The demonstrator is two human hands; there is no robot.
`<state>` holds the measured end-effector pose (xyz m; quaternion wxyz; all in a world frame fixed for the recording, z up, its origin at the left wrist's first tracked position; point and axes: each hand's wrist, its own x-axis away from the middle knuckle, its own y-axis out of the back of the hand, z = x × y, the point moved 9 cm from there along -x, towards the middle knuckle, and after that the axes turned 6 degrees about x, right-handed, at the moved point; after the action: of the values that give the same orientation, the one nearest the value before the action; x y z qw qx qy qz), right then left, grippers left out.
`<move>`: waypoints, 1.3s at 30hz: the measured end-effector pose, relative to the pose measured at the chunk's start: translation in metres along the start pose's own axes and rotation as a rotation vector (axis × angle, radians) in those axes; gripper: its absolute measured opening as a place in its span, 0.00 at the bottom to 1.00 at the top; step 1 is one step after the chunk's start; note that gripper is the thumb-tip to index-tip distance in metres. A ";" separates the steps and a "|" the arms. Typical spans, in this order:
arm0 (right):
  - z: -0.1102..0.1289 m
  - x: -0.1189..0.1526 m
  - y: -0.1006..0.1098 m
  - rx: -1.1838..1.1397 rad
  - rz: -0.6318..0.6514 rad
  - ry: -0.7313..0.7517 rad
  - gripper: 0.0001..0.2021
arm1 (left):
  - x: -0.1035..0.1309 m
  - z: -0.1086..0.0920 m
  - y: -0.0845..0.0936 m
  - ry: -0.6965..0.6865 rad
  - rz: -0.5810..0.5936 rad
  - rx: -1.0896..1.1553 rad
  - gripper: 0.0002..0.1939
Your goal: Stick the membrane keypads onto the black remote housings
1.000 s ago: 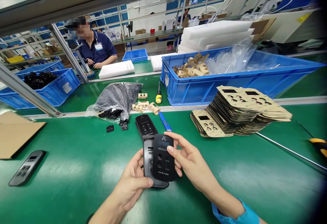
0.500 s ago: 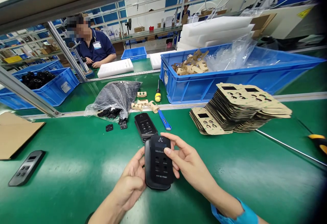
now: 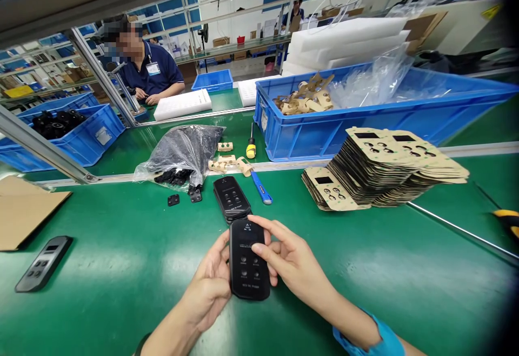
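My left hand (image 3: 211, 283) grips the left edge of a black device (image 3: 249, 277) with a black panel lying over its face. My right hand (image 3: 287, 258) holds the right side, its thumb on the upper part of the panel and its fingers at the edge. Panel and casing line up closely, upright before me. Just beyond them lies a stack of black panels (image 3: 231, 196). A blue cutter (image 3: 261, 188) rests to the right of that stack. Near the left edge sits a grey casing (image 3: 44, 264) with openings.
Backing sheets (image 3: 377, 166) are piled at the right, beside a metal rod (image 3: 462, 231). A large blue bin (image 3: 300, 137), a bag of black parts (image 3: 182, 150) and a screwdriver (image 3: 251, 142) lie farther back. A person (image 3: 152, 77) works across the bench.
The black panel has shifted left and now covers the casing that showed beside it. My right hand has moved slightly left with it; my left hand keeps its grip.
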<state>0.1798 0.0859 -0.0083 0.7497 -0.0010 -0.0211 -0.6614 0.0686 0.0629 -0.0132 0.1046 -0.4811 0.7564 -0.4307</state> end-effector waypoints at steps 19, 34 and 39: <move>-0.002 0.002 0.003 0.063 -0.037 0.032 0.24 | 0.000 0.003 0.006 -0.071 -0.019 -0.053 0.35; -0.005 0.001 0.004 -0.128 -0.034 -0.052 0.21 | -0.001 0.006 0.017 -0.008 -0.134 0.035 0.28; -0.007 0.000 0.002 -0.187 0.001 -0.083 0.24 | -0.002 0.003 0.011 -0.010 -0.098 0.056 0.24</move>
<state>0.1816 0.0857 -0.0155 0.7452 -0.0983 0.0098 -0.6595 0.0642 0.0644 -0.0240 0.1006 -0.5168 0.7189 -0.4539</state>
